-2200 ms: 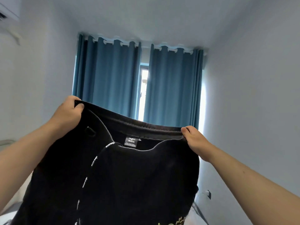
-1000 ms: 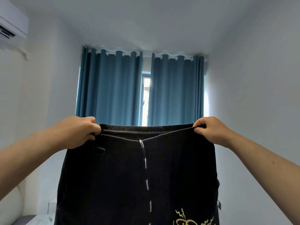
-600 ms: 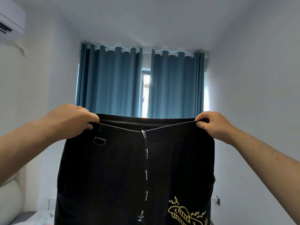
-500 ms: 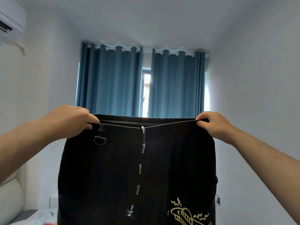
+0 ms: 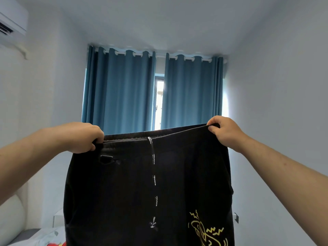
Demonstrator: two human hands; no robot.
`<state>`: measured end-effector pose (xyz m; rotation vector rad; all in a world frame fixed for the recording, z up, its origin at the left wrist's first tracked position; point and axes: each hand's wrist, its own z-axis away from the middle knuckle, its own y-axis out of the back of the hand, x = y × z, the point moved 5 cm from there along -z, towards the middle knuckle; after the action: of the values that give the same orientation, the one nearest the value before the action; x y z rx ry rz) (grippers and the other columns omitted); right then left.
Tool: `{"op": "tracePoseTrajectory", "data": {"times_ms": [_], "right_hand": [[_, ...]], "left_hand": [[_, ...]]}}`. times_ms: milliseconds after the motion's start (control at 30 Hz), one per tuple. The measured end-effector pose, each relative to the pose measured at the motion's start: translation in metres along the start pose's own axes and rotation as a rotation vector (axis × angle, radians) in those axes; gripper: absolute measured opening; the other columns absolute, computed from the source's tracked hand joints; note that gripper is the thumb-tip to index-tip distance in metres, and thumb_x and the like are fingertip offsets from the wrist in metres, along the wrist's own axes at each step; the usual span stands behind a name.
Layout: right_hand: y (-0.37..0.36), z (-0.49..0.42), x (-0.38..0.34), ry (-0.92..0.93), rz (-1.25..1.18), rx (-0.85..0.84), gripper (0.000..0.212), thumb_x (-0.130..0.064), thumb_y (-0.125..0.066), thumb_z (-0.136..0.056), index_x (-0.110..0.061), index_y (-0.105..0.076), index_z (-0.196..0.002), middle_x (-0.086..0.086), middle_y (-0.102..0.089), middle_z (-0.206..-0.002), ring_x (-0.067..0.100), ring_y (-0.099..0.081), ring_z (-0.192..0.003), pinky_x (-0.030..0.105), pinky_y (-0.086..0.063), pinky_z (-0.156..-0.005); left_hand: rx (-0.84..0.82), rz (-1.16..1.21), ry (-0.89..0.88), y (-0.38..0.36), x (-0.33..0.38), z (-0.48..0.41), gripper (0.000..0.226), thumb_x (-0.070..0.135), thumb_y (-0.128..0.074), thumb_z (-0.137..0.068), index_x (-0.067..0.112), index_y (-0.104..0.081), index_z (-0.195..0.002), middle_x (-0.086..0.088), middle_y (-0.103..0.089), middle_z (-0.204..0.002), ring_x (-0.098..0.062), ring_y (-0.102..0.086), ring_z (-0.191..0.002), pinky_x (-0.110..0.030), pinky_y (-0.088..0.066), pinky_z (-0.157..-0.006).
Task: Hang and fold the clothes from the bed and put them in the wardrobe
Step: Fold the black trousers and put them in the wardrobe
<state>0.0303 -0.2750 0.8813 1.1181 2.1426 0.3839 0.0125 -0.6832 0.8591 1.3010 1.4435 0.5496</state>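
Observation:
I hold up a pair of black pants by the waistband, spread wide in front of me. My left hand grips the left end of the waistband, and my right hand pinches the right end, a little higher. A black-and-white drawstring hangs down the middle. A yellow printed drawing shows on the lower right leg. The bottom of the pants runs out of view.
Blue curtains hang at the far window, parted by a narrow bright gap. An air conditioner sits high on the left wall. A white padded headboard and patterned bedding show at the bottom left. A wall socket is on the right.
The pants were turned round and stretched flat by the waistband, drawstring side toward me. Since half a second ago my right hand has risen slightly, tilting the waistband; the drawstring swings.

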Motion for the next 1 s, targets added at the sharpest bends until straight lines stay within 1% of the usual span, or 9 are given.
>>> {"op": "tracePoseTrajectory", "data": {"times_ms": [133, 333, 433, 467, 533, 667, 733, 833, 1000], "right_hand": [[0.001, 0.0, 0.005, -0.027, -0.014, 0.015, 0.013, -0.012, -0.055, -0.1, -0.02, -0.063, -0.096, -0.003, -0.063, -0.095, 0.013, -0.059, -0.09, 0.026, -0.048, -0.075], [0.001, -0.001, 0.0, -0.012, -0.007, 0.052, 0.012, -0.014, -0.055, -0.099, -0.021, -0.064, -0.096, -0.005, -0.063, -0.094, 0.012, -0.058, -0.089, 0.027, -0.048, -0.077], [-0.001, -0.003, -0.002, -0.021, 0.018, 0.053, 0.011, -0.014, -0.055, -0.099, -0.021, -0.063, -0.096, -0.005, -0.062, -0.094, 0.012, -0.058, -0.089, 0.03, -0.05, -0.079], [-0.001, -0.003, -0.002, -0.028, 0.028, 0.049, 0.011, -0.014, -0.055, -0.099, -0.02, -0.063, -0.097, -0.005, -0.062, -0.094, 0.013, -0.058, -0.09, 0.031, -0.051, -0.081], [-0.002, -0.002, -0.001, -0.041, 0.043, 0.039, 0.01, -0.014, -0.055, -0.099, -0.019, -0.064, -0.097, -0.004, -0.062, -0.094, 0.015, -0.059, -0.091, 0.034, -0.052, -0.083], [-0.004, -0.003, -0.001, -0.045, 0.067, 0.035, 0.01, -0.014, -0.055, -0.099, -0.019, -0.064, -0.097, -0.006, -0.061, -0.093, 0.016, -0.059, -0.092, 0.035, -0.052, -0.084], [-0.004, -0.005, -0.004, -0.044, 0.055, 0.032, 0.011, -0.014, -0.055, -0.099, -0.019, -0.064, -0.095, -0.005, -0.062, -0.093, 0.016, -0.06, -0.091, 0.034, -0.052, -0.082], [-0.001, -0.006, -0.011, -0.03, -0.018, 0.053, 0.013, -0.013, -0.056, -0.098, -0.02, -0.066, -0.092, -0.003, -0.064, -0.093, 0.016, -0.061, -0.09, 0.034, -0.053, -0.081], [-0.001, -0.003, -0.018, -0.022, -0.235, 0.139, 0.012, -0.01, -0.061, -0.095, -0.017, -0.07, -0.091, 0.001, -0.069, -0.092, 0.02, -0.066, -0.09, 0.036, -0.057, -0.083]], "left_hand": [[0.114, 0.318, 0.026, 0.007, -0.016, -0.001, 0.016, 0.017, -0.061, -0.091, 0.026, -0.061, -0.079, 0.009, -0.061, -0.083, -0.01, -0.057, -0.078, -0.026, -0.046, -0.066], [0.243, 0.417, 0.122, 0.018, -0.024, 0.004, 0.02, 0.01, -0.061, -0.087, 0.025, -0.06, -0.072, 0.005, -0.062, -0.082, -0.013, -0.056, -0.077, -0.029, -0.042, -0.064], [0.253, 0.584, 0.13, 0.022, -0.032, 0.008, 0.023, 0.007, -0.065, -0.083, 0.024, -0.065, -0.068, 0.01, -0.065, -0.095, -0.012, -0.06, -0.091, -0.035, -0.049, -0.082], [0.247, 0.694, 0.126, 0.023, -0.034, 0.01, 0.022, 0.004, -0.066, -0.082, 0.021, -0.068, -0.068, 0.014, -0.064, -0.101, -0.01, -0.06, -0.097, -0.036, -0.048, -0.09], [0.189, 0.905, 0.134, 0.023, -0.04, 0.016, 0.019, 0.0, -0.066, -0.085, 0.013, -0.07, -0.071, 0.015, -0.065, -0.106, -0.011, -0.061, -0.103, -0.036, -0.044, -0.095], [0.066, 0.879, 0.183, 0.017, -0.047, 0.02, 0.014, 0.007, -0.057, -0.095, 0.007, -0.065, -0.083, -0.007, -0.066, -0.092, -0.023, -0.06, -0.088, -0.038, -0.049, -0.083], [0.025, 0.871, 0.211, 0.01, -0.047, 0.018, 0.016, 0.009, -0.049, -0.099, 0.005, -0.061, -0.09, -0.012, -0.064, -0.091, -0.023, -0.06, -0.086, -0.035, -0.054, -0.074], [0.013, 0.909, 0.243, -0.006, -0.049, 0.014, 0.019, 0.01, -0.042, -0.103, 0.003, -0.058, -0.094, -0.017, -0.065, -0.093, -0.027, -0.064, -0.086, -0.033, -0.053, -0.069], [-0.066, 0.951, 0.247, -0.042, -0.043, 0.011, 0.018, 0.007, -0.042, -0.101, 0.007, -0.05, -0.085, -0.008, -0.045, -0.075, -0.017, -0.036, -0.064, -0.026, -0.034, -0.058]]}}
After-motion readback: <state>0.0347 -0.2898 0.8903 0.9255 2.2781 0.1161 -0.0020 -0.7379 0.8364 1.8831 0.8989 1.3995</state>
